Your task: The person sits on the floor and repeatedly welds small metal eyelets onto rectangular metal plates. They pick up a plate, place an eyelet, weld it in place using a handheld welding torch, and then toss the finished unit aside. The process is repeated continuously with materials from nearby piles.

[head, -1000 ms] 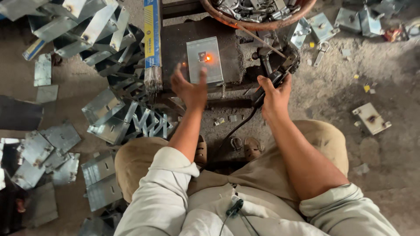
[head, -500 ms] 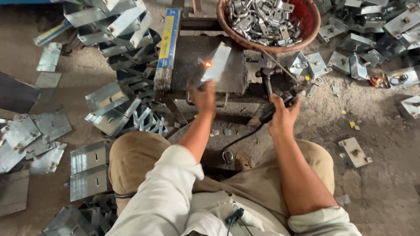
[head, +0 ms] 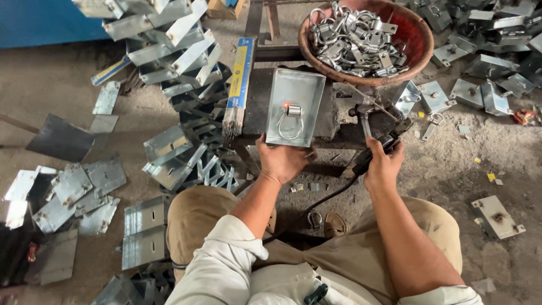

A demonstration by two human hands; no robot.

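Plate (head: 295, 106) is a flat rect. sheet of grey galv. steel w/ turned-up edges, lying on the dark work block (head: 257, 101) just ahead of my knees. Near its middle sits a small hinge piece w/ a wire ring (head: 289, 125) hanging from it, and one spot at the hinge glows orange-red.

Behind the block, a round reddish bowl (head: 418, 34) is heaped w/ loose silver ring-and-hinge pieces (head: 355, 39). A yellow-blue packet of welding rods (head: 239, 85) lies along the block's left edge, bare rod ends sticking out toward me. Stacks of folded steel plates (head: 169, 51) sit on the floor at left, more finished ones at upper right.

My left hand (head: 280, 160) is at the plate's near edge, fingers curled up onto it, thumb at the left corner; clamped on the plate. My right hand (head: 384, 164) is closed round the black handle of the electrode holder (head: 387, 141), its cable trailing back between my legs. Both forearms reach fwd, elbows bent over my thighs.
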